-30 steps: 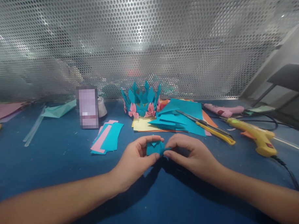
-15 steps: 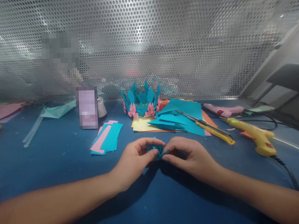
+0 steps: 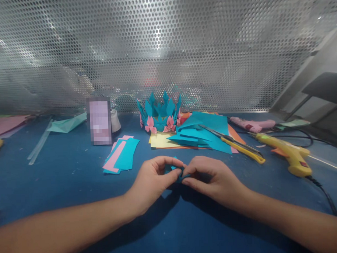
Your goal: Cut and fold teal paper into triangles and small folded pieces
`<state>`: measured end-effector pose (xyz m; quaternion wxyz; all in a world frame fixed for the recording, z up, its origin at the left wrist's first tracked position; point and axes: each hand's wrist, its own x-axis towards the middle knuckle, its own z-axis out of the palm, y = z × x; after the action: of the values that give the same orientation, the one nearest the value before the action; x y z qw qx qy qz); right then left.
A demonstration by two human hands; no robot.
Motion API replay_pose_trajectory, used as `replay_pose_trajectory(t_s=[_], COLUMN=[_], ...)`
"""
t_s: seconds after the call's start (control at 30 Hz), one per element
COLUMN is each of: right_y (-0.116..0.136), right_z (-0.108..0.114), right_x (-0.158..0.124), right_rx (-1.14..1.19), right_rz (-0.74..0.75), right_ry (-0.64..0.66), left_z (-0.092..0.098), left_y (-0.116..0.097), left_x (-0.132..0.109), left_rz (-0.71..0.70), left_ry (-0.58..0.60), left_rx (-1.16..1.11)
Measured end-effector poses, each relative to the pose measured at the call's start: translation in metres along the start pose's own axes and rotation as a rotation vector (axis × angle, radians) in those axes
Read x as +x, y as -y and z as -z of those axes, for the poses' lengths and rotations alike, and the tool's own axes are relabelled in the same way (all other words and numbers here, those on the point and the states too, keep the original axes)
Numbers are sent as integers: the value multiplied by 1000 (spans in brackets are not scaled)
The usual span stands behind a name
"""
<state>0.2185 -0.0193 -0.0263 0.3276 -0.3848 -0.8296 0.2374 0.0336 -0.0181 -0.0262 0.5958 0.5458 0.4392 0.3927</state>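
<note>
Both hands meet at the middle of the view, above the blue table. A small piece of folded blue paper [image 3: 176, 168] is pinched between them, mostly covered by the fingers. My left hand [image 3: 153, 177] grips its left side with thumb and fingertips. On the right side, my right hand [image 3: 211, 174] pinches the paper's edge, thumb below the fingers. Behind the hands stands a blue folded-paper crown [image 3: 160, 121] with pink paper bows round its base. Left of my left hand lies a pile of blue and pink paper strips [image 3: 127, 153].
Blue paper sheets [image 3: 202, 131] lie over yellow and orange ones, with a yellow utility knife [image 3: 241, 149] across them. A yellow glue gun [image 3: 289, 151] and a pink glue gun [image 3: 252, 123] are at right. A blurred phone [image 3: 100, 121] stands upright by a white spool [image 3: 115, 121].
The fingers have closed in a little on the blue paper, so less of it shows. Both hands stay in nearly the same place; the view has shifted slightly.
</note>
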Motion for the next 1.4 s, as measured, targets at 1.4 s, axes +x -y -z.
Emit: replay_pose_trajectory(t_s=[1.4], right_y=[7], right_z=[-3], right_x=[1], right_rx=[66], right_rz=[-202], right_ry=[-101], left_z=[-2], left_y=[1], left_x=[-1], left_rz=[29], left_ry=[39], left_rx=[-71])
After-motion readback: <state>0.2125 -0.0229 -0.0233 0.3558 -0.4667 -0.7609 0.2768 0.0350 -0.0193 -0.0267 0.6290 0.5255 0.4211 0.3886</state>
